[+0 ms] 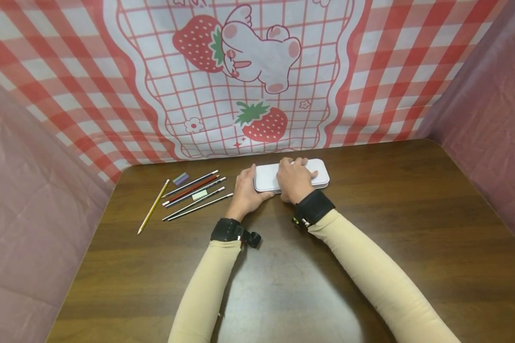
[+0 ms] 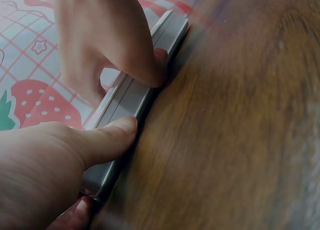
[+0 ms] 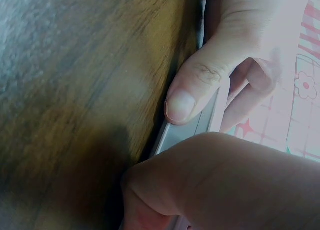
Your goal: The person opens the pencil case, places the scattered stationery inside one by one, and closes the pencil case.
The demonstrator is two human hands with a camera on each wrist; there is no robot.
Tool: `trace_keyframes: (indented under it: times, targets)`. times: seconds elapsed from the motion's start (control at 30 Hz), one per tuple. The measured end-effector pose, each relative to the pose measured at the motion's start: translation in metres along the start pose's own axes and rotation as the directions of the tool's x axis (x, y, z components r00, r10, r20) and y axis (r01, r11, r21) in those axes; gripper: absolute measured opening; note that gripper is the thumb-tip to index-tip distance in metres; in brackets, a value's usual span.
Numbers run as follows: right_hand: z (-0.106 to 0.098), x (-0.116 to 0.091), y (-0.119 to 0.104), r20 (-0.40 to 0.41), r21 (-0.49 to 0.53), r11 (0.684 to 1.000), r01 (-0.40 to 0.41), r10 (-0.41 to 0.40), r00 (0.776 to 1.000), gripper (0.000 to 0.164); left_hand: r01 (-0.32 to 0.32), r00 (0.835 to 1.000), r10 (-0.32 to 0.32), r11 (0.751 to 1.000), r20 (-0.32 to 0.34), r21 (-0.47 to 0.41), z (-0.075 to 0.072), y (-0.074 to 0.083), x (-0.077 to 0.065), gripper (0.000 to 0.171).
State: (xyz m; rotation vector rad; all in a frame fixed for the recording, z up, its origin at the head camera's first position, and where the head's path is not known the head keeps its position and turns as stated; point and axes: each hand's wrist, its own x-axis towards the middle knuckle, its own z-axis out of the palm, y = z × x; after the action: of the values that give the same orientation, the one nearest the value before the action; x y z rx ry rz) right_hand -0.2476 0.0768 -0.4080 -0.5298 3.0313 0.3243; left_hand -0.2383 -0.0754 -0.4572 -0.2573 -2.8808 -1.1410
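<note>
A white, flat pencil case with rounded corners lies near the back edge of the table, its lid down. My left hand grips its left end, the thumb on the front side and the fingers around the far side. Over the middle of the case arches my right hand, holding it with the thumb low on the front side and fingers reaching across the top. In the left wrist view, a thin seam runs along the side of the case between the two thumbs. What lies inside the case is hidden.
Left of the case lie several pencils, among them a yellow pencil and a dark red pencil. A purple and green eraser and a pale green eraser are beside them. A checked strawberry cloth hangs behind the wooden table.
</note>
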Motion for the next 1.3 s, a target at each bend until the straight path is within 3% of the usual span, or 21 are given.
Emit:
trace_keyframes:
  times: [0.43, 0.8, 1.1, 1.3]
  targets:
    - [-0.001, 0.0, -0.002, -0.002, 0.011, 1.0, -0.011, 0.011, 1.0, 0.069, -0.002, 1.0, 0.002, 1.0, -0.01, 0.002, 0.001, -0.001, 0.0, 0.106]
    - [-0.003, -0.002, -0.001, -0.014, 0.022, 0.999, -0.023, 0.023, 1.0, 0.074, -0.02, 0.999, 0.02, 1.0, -0.029, -0.003, 0.0, -0.002, 0.0, 0.106]
    - [-0.005, -0.004, 0.004, -0.022, 0.033, 0.999, 0.009, -0.009, 1.0, 0.077, 0.012, 0.999, -0.012, 1.0, -0.036, -0.013, -0.001, -0.004, 0.001, 0.108]
    - [-0.007, -0.005, 0.015, 0.058, 0.107, 0.994, 0.03, -0.036, 0.998, 0.09, 0.018, 1.0, -0.018, 1.0, -0.022, -0.023, 0.0, -0.005, 0.002, 0.108]
